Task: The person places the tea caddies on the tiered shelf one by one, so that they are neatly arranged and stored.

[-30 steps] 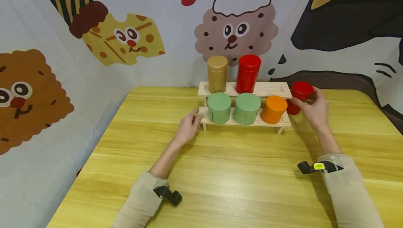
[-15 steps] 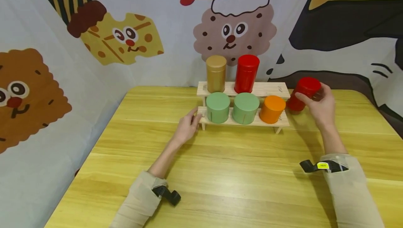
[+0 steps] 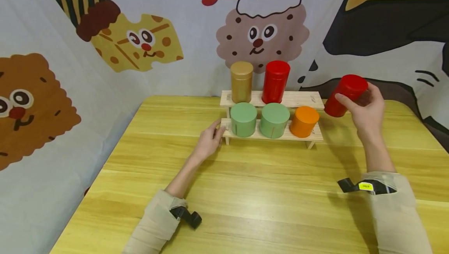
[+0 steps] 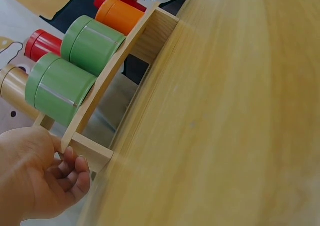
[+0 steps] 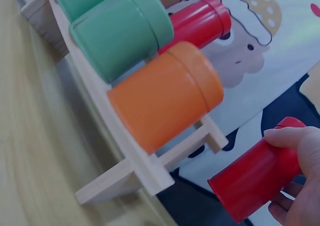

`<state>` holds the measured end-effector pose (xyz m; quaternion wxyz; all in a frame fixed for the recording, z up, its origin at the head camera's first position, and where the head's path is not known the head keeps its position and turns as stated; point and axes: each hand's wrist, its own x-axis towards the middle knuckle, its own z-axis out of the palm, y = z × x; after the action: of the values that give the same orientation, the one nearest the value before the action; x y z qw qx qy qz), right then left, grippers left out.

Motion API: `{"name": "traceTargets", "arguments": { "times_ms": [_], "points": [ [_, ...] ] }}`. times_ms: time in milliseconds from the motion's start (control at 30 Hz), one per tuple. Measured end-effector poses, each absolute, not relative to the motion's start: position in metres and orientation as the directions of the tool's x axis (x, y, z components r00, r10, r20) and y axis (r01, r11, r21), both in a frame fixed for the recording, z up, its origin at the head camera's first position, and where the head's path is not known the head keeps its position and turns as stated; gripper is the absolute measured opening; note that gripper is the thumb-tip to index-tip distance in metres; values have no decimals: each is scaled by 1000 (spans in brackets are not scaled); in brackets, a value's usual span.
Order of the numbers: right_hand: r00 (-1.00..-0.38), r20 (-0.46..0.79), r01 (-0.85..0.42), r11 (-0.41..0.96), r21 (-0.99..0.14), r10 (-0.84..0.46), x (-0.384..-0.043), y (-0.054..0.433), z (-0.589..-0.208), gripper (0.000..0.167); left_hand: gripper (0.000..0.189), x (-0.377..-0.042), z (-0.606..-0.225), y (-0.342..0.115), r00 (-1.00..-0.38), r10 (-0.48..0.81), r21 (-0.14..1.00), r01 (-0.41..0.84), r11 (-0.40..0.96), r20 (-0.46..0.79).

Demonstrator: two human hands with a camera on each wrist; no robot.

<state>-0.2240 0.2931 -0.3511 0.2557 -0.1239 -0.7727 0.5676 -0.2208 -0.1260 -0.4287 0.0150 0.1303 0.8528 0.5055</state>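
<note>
My right hand (image 3: 368, 109) grips a red canister (image 3: 345, 96) near its lid, thumb in front. This canister is tilted and hangs above the table, just right of a two-tier wooden rack (image 3: 305, 98). With curled fingers my left hand (image 4: 42, 178) holds the left end of the rack's lower board. On that lower board stand two green canisters (image 3: 243, 120) and an orange canister (image 5: 165, 98). A gold canister (image 3: 241, 83) and another red canister (image 3: 276, 82) stand upright on the upper board, which is bare at its right end.
The rack stands toward the back of a yellow wood-grain table (image 3: 245, 191). Close behind it hangs a white cloth (image 3: 196, 43) printed with cartoon figures. A black wrist camera (image 3: 186, 217) is strapped to each sleeve.
My right hand has lifted the red canister from beside the rack, moving up and to the right, and the canister has tilted. My left hand has stayed on the rack.
</note>
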Motion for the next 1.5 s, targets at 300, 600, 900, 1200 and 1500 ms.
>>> {"name": "traceTargets", "arguments": {
  "times_ms": [300,600,900,1200,1500],
  "points": [
    [-807,342,-206,312,-927,481,-219,284,-337,59,56,-222,-428,-126,-967,234,863,200,465,98],
    [-805,376,-278,267,-923,459,-214,274,-324,57,56,-223,-430,-127,-964,243,868,212,450,109],
    [-815,378,-325,194,-926,440,-215,263,-318,56,57,-223,-430,-127,-965,238,866,209,455,107],
    [-831,392,-365,144,-920,396,-220,249,-317,56,57,-222,-431,-128,-966,235,868,205,453,106],
    [-847,401,-383,123,-916,350,-228,235,-318,55,57,-221,-431,-127,-963,245,867,215,449,112]
  ]
}}
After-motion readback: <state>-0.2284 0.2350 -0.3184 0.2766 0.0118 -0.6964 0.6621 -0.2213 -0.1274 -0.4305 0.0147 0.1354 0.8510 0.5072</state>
